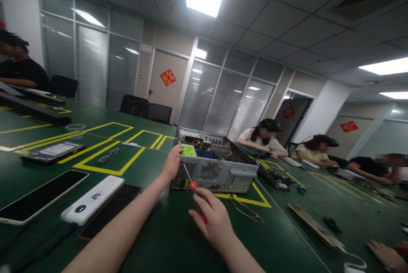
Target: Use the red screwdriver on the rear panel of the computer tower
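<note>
An open computer case lies on the green table in front of me, its inner parts and wires showing from above. My left hand grips its near left corner, next to a box with a bright green label; the fingertips are partly hidden. Held in my right hand is a screwdriver with a red handle. Its thin shaft points up and to the left at the case's near panel, close to the left corner. Whether the tip touches a screw is too small to tell.
Left of my arm lie a white power bank, a phone, a dark phone and a hard drive. A clear cup stands farther back. Glasses lie by the case. Several people sit around the table.
</note>
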`<state>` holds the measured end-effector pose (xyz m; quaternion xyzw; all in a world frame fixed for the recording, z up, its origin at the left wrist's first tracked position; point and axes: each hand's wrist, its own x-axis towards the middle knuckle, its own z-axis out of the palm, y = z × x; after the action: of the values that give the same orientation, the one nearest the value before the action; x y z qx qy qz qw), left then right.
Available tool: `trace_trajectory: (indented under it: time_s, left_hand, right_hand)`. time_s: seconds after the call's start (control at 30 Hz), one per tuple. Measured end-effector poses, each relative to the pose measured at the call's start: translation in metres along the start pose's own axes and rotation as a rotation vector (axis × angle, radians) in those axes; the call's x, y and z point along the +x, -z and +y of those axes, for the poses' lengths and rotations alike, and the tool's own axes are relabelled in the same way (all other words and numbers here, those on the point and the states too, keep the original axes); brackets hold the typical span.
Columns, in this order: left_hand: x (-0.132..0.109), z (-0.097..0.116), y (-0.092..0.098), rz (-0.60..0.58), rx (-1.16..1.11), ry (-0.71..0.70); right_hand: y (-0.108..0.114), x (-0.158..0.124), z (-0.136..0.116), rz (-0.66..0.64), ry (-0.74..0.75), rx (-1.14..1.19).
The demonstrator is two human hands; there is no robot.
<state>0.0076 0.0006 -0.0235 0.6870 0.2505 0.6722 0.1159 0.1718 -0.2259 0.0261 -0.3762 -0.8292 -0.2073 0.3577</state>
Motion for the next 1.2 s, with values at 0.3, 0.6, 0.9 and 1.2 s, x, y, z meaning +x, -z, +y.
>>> trace_trajectory:
  time_s: [0.3,0.6,0.9,1.2]
  left_hand:
    - [0.000,0.001,0.000,0.003,-0.005,0.002]
    - [0.000,0.001,0.001,-0.002,-0.002,0.016]
    - [0.001,0.003,0.002,-0.002,-0.004,0.001]
    - [-0.001,0.000,0.000,0.006,0.001,-0.003]
  right_hand:
    - [0.017,0.038,-0.022,-0.027,-0.256,-0.206]
    - [0.013,0.023,-0.023,-0.031,-0.240,-0.241]
    - [0.005,0.026,-0.021,0.007,-0.105,-0.186]
    - [0.008,0.028,-0.027,-0.027,-0.054,-0.275]
